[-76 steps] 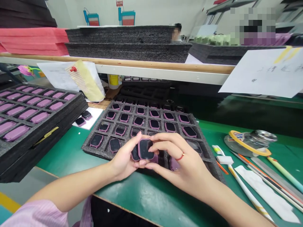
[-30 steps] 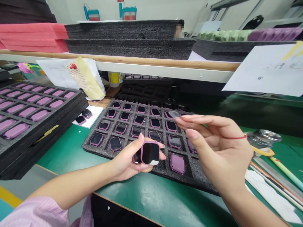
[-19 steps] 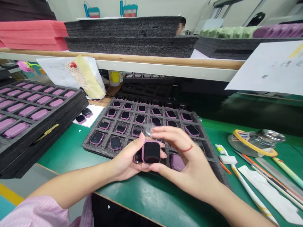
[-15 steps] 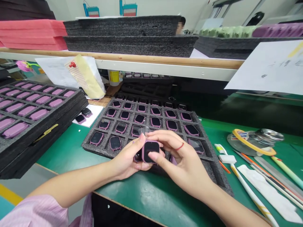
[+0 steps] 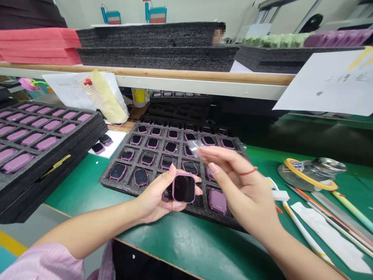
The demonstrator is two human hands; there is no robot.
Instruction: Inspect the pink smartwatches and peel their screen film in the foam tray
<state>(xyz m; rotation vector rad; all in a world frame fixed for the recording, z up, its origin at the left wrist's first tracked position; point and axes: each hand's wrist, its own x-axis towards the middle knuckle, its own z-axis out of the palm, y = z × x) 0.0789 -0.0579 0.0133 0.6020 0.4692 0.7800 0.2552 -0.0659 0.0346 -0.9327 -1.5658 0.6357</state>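
Observation:
My left hand (image 5: 155,194) holds a pink-framed smartwatch body (image 5: 183,188) with its dark screen facing up, just above a black foam tray (image 5: 115,184). My right hand (image 5: 239,179) is raised apart from the watch, pinching a small clear film (image 5: 194,147) between its fingertips. The tray's square pockets hold several watches (image 5: 147,158) with their screens up. Below my right hand, one pink watch (image 5: 217,201) lies with its back up. The watch in my left hand hides the pockets beneath it.
Stacked foam trays of pink watch pieces (image 5: 43,144) stand at the left, and several watches lie on a white card (image 5: 106,144). A taped glass jar (image 5: 329,167) and long tools (image 5: 329,221) lie on the green bench at right. A shelf (image 5: 175,79) runs overhead.
My right hand has lifted away from the watch, moving up and to the right with the clear film. My left hand has stayed almost still, and the watch screen is uncovered.

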